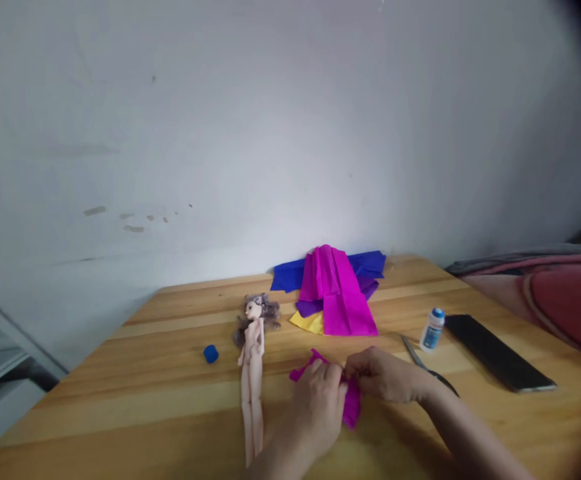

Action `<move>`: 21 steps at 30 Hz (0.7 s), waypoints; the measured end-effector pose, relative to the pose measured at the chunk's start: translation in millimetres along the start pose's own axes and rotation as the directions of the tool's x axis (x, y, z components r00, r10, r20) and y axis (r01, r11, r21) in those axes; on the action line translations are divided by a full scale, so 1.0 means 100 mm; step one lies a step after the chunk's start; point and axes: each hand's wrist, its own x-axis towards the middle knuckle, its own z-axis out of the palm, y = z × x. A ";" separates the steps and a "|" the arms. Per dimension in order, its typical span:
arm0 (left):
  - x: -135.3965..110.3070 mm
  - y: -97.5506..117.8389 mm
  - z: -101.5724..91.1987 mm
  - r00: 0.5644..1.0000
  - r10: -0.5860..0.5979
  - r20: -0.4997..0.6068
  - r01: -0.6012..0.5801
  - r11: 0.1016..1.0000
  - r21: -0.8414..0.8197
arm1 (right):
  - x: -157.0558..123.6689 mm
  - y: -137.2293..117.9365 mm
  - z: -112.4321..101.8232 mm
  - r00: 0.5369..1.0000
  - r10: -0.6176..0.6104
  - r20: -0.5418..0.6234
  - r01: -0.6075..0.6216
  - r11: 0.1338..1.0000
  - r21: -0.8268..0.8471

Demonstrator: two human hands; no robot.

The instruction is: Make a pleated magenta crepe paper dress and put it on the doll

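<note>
Both hands meet over a small piece of magenta crepe paper [352, 404] low in the middle of the view. My left hand [320, 403] is closed on the paper, its fingers curled and partly hiding it. From the right, my right hand [383, 375] pinches the same piece close to the left fingertips. Some of the paper sticks out beyond the left knuckles and some hangs below the hands. A bare doll [252, 360] with long greyish-brown hair lies on its back just left of my left hand. Scissors [415, 353] lie beside my right hand, their handles partly hidden by my wrist.
Larger magenta [338, 293], blue [288, 275], purple [308, 308] and yellow sheets [310, 323] lie heaped against the wall. A glue bottle [431, 331] with a blue top and a black phone [498, 353] are at the right. A blue cap [211, 354] sits left of the doll on the wooden table [135, 393].
</note>
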 end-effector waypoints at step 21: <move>-0.48 -0.23 -0.08 0.945 -0.323 -0.048 0.253 0.816 -0.519 | -0.51 -0.11 0.26 0.969 -0.012 -0.245 -0.021 0.991 -0.131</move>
